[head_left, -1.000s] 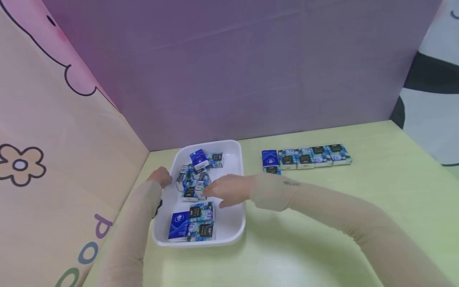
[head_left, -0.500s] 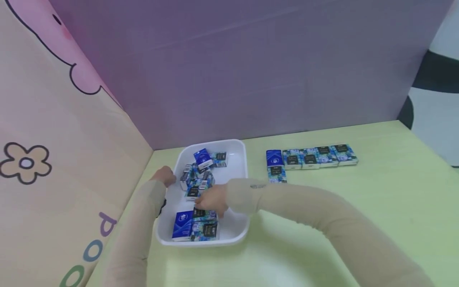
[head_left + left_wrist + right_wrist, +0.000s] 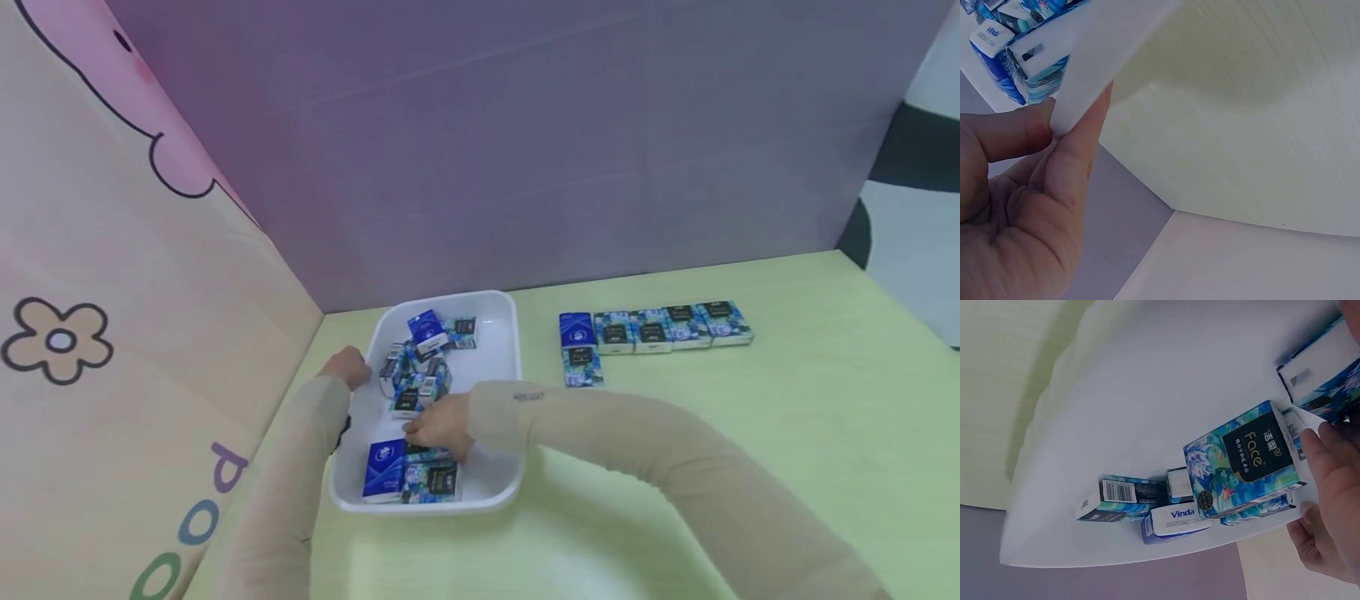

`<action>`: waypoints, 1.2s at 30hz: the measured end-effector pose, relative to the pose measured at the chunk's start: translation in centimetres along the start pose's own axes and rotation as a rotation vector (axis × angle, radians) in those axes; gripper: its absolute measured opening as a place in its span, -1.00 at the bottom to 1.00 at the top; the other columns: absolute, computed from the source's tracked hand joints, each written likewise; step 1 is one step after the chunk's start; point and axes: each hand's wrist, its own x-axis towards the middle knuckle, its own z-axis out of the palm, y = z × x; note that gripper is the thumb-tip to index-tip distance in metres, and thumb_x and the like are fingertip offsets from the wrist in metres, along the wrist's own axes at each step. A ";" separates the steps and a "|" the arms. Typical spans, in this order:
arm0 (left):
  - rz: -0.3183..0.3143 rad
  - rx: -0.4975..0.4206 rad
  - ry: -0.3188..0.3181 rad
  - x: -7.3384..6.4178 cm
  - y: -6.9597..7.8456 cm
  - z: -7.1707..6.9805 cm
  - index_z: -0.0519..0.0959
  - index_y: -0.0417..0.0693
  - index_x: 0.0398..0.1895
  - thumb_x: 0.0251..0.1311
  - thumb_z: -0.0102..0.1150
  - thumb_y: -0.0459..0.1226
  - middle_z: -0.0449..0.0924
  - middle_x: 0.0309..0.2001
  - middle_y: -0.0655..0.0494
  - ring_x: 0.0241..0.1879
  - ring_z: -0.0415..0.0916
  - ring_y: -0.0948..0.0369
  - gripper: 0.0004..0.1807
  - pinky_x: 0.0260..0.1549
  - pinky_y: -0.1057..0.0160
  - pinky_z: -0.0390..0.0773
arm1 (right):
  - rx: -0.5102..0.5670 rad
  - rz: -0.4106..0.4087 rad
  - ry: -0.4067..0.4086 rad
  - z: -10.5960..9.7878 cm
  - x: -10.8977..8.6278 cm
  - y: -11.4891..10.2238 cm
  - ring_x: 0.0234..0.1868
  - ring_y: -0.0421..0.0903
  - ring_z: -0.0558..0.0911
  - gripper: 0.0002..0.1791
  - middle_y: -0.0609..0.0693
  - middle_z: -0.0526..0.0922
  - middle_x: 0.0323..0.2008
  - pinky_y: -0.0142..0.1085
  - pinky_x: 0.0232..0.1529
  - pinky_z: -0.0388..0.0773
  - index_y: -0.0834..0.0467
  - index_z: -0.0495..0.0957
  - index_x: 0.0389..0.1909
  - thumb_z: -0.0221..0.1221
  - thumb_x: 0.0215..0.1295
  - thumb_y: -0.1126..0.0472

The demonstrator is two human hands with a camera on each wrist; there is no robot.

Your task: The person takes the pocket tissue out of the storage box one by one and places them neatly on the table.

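One pale green counter, faintly grained, carries a white tray, round-cornered and seemingly of thin moulded plastic. Right of it lies a row of packs, small flat blocks, with a floral one set on the near side of its blue left end. In the tray's middle a loose heap leans every way, some packs on edge. The left hand pinches the tray's rim between thumb and fingers; since that wall probably flexes, bracing beats lifting. The right hand reaches down over a floral pack in the tray's near end; I cannot tell whether its fingers grip it. A light hold on the pack's sides would suit, without nudging the smooth blue pack or the second floral pack beside it. Smallest is the gold "Face" lettering on a black panel
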 end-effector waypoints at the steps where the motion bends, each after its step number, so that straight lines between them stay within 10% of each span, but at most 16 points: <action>1: 0.001 0.003 0.000 0.0 0.1 0.0 0.44 -0.45 -0.14 0.05 -0.08 -0.36 0.56 -0.22 -0.28 -0.23 0.54 -0.06 -0.66 -0.18 0.07 0.55 | 0.007 0.004 -0.001 0.0 0.0 0.0 0.37 -0.13 0.18 -0.10 -0.12 0.10 0.39 -0.30 0.35 0.13 -0.02 0.11 0.35 0.33 -0.03 0.10; 17: -0.034 -0.012 -0.010 -0.2 0.1 0.1 0.44 -0.46 -0.15 0.08 -0.08 -0.38 0.56 -0.23 -0.29 -0.25 0.55 -0.05 -0.69 -0.24 0.10 0.58 | 0.129 0.051 -0.040 1.0 0.9 0.1 0.41 -0.15 0.05 0.05 -0.17 -0.05 0.43 -0.31 0.39 0.00 -0.08 -0.08 0.41 0.35 -0.06 0.15; 36: -0.046 0.013 0.002 -0.3 0.4 0.2 0.40 -0.47 -0.08 0.09 -0.08 -0.35 0.53 -0.19 -0.30 -0.20 0.52 -0.07 -0.63 -0.17 0.06 0.54 | 0.116 0.055 0.016 0.1 -0.8 1.6 0.10 -0.17 0.46 -0.17 -0.06 0.49 0.08 -0.36 0.20 0.34 0.05 0.35 0.19 0.42 -0.21 0.04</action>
